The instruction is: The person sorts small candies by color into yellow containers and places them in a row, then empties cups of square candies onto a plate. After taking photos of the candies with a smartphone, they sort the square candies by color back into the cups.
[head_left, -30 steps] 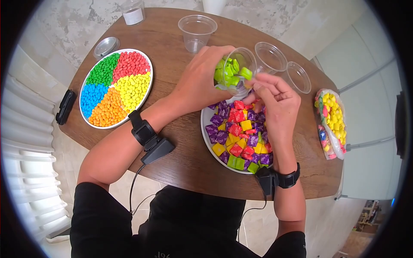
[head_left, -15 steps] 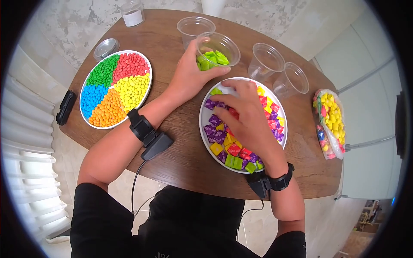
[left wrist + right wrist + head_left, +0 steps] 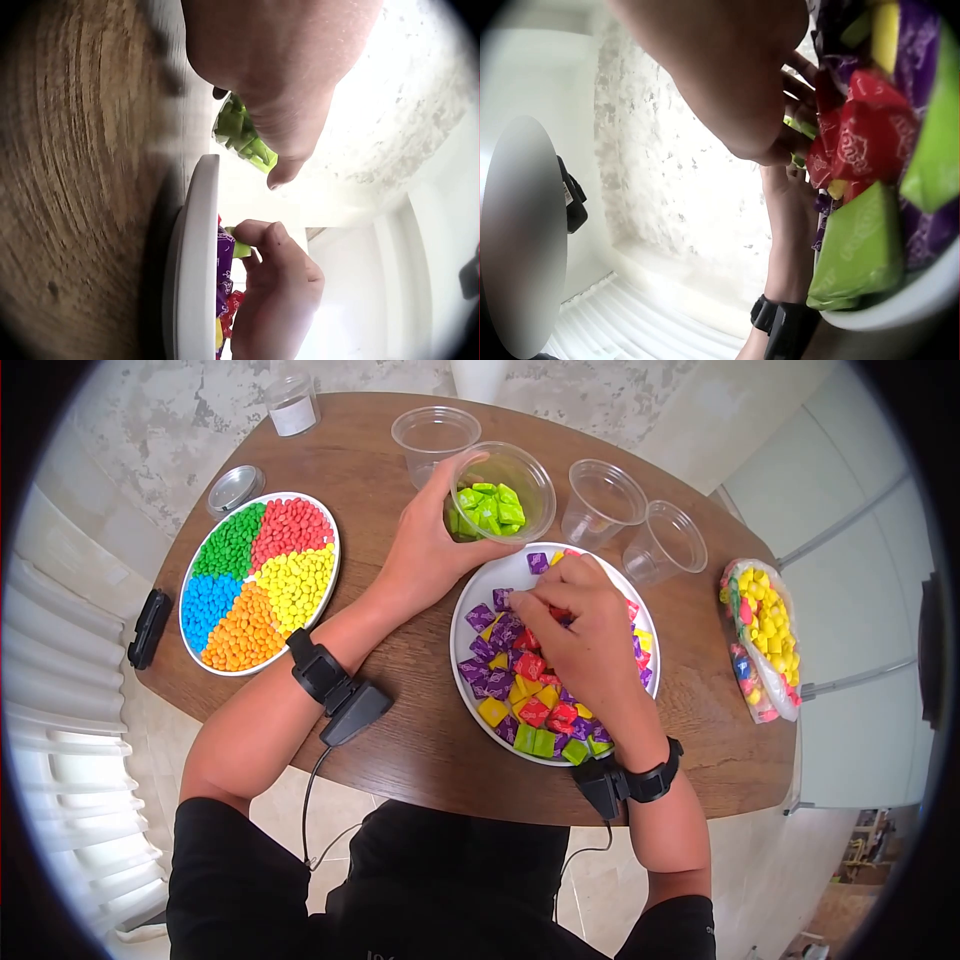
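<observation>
My left hand (image 3: 425,540) grips a clear plastic cup (image 3: 540,475) around its side, tilted over the far rim of a white plate (image 3: 459,670). Green wrapped candies (image 3: 490,510) lie inside the cup. Over the plate, my right hand (image 3: 590,630) has its fingertips down among the candies; in the left wrist view its thumb and finger pinch a green wrapped candy (image 3: 241,249). Purple candies (image 3: 482,618), red candies (image 3: 535,712) and yellow candies (image 3: 492,711) are mixed on the plate. Several green candies (image 3: 543,742) sit along its near edge.
A second white plate (image 3: 228,672) on the left carries small candies grouped by colour. Three more clear cups (image 3: 608,495) stand along the back of the table. A bag of candies (image 3: 772,620) lies at the right edge; a jar (image 3: 293,415) and round lid (image 3: 236,490) are at back left.
My right hand has moved from the cup's mouth down to the plate, and its fingers have closed on a candy. My left hand has drawn the cup back to the left.
</observation>
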### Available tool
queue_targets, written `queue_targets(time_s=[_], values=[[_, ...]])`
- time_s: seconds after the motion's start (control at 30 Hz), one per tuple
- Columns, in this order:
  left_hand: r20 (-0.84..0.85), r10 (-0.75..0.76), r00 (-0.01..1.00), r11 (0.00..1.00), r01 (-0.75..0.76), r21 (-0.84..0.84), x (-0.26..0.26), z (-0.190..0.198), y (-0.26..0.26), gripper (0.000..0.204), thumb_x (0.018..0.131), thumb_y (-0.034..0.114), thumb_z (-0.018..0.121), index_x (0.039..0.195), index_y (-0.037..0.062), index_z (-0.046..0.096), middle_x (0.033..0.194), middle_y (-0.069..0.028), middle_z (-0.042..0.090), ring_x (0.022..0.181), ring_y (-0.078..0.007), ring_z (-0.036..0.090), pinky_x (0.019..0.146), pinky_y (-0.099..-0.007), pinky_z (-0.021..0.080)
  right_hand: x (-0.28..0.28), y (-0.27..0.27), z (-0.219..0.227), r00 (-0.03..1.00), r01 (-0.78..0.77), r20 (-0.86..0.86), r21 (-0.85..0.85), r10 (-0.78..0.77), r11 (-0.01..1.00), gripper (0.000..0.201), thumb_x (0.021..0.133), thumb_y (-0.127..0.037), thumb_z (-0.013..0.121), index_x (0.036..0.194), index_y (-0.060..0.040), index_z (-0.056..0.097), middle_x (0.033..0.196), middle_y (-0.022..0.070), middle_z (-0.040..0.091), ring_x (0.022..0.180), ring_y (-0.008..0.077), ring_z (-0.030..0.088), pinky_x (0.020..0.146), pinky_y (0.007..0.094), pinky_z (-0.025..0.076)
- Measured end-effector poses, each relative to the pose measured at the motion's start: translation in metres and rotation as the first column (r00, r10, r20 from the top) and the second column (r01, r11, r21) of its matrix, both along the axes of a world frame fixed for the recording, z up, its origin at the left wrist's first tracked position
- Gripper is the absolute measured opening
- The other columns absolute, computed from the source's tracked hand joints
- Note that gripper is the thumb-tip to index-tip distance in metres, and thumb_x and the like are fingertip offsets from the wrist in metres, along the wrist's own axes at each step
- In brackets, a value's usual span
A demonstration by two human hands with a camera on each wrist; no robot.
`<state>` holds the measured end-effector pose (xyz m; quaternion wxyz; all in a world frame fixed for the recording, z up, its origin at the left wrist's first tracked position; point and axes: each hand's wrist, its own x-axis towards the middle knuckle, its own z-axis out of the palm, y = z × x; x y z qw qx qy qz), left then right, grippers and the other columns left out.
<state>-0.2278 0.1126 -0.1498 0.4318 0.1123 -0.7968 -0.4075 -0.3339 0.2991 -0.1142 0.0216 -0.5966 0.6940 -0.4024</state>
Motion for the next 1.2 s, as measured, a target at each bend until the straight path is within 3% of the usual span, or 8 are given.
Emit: queue_targets(time_s=[0.37,0.47,0.57,0.63,0.7,0.77,0.93,1.2], values=[[0.058,-0.007,0.998,0.971,0.021,-0.239,0.003,0.003,0.009,0.089,0.073,0.009,0.093,0.15,0.0059,0.05,0.146,-0.0109,0.059,0.131,-0.0217,0.06,0.114,-0.0394,0.047,-0.001,-0.001,0.018,0.995,0.065,0.098,-0.338,-0.034,0.939,0.011,0.088,-0.005,0.077,0.095,0.0031,0.079,0.094,0.0114,0.073,0.093,0.026,0.065,0.084,0.0376,0.052],[0.026,-0.007,1.0,0.99,0.011,-0.142,0.0,0.0,0.009,0.087,0.073,0.02,0.094,0.147,0.0052,0.05,0.138,-0.0164,0.063,0.131,-0.0336,0.06,0.111,-0.0434,0.048,-0.015,0.005,0.018,1.0,0.011,0.002,-0.343,-0.011,0.939,0.014,0.091,-0.005,0.075,0.101,0.0036,0.079,0.098,0.0117,0.075,0.098,0.0244,0.068,0.088,0.0347,0.053],[0.024,-0.004,1.0,0.999,0.004,-0.037,0.0,-0.002,0.005,0.091,0.076,0.025,0.094,0.15,0.0039,0.045,0.138,-0.0198,0.062,0.13,-0.0333,0.061,0.11,-0.0435,0.048,-0.03,0.021,0.029,0.972,0.15,0.22,-0.323,-0.08,0.935,0.015,0.093,-0.008,0.073,0.098,0.0054,0.077,0.087,0.0097,0.075,0.084,0.0183,0.069,0.077,0.0326,0.053],[0.044,-0.003,0.999,0.999,0.004,-0.035,0.001,-0.002,0.003,0.091,0.079,0.027,0.093,0.151,0.0024,0.042,0.138,-0.0213,0.061,0.129,-0.0311,0.061,0.11,-0.0425,0.049,-0.036,0.036,0.048,0.879,0.26,0.405,0.039,-0.253,0.965,0.019,0.094,-0.012,0.072,0.097,0.0069,0.076,0.072,0.0061,0.071,0.066,0.0123,0.064,0.064,0.0317,0.051],[0.035,-0.006,0.999,0.999,0.004,0.054,0.0,-0.003,0.002,0.089,0.082,0.028,0.091,0.151,0.0014,0.042,0.139,-0.0205,0.059,0.13,-0.0287,0.06,0.11,-0.0407,0.048,-0.048,0.046,0.046,0.892,0.236,0.373,0.098,-0.255,0.967,0.021,0.093,-0.014,0.073,0.092,0.0062,0.076,0.062,0.0066,0.064,0.056,0.0096,0.059,0.056,0.0313,0.046],[0.055,-0.01,0.998,0.999,0.007,0.043,0.0,-0.003,0.003,0.088,0.084,0.029,0.09,0.151,0.0003,0.042,0.14,-0.0193,0.057,0.13,-0.0273,0.059,0.111,-0.0395,0.047,-0.05,0.053,0.051,0.955,0.152,0.174,0.412,-0.242,0.898,0.019,0.09,-0.015,0.075,0.087,0.0037,0.077,0.062,0.0112,0.063,0.058,0.0125,0.06,0.058,0.0317,0.047],[0.058,-0.054,0.997,0.985,0.043,0.164,-0.001,-0.006,0.002,0.087,0.085,0.028,0.089,0.152,0.0003,0.041,0.141,-0.0186,0.056,0.132,-0.0257,0.057,0.113,-0.0388,0.045,-0.031,0.058,0.061,0.998,0.021,0.036,0.644,-0.058,0.765,0.014,0.074,-0.012,0.081,0.084,-0.0026,0.078,0.079,0.0161,0.073,0.076,0.0353,0.071,0.071,0.0421,0.055],[0.056,-0.088,0.995,0.977,0.075,0.2,0.0,-0.006,0.003,0.087,0.085,0.027,0.089,0.152,0.0016,0.04,0.139,-0.0172,0.057,0.133,-0.0256,0.056,0.113,-0.0382,0.045,-0.022,0.06,0.053,0.985,0.141,-0.166,0.634,-0.045,0.761,0.021,0.071,-0.014,0.085,0.084,-0.0025,0.073,0.085,0.0168,0.073,0.087,0.0369,0.071,0.079,0.0454,0.054]])
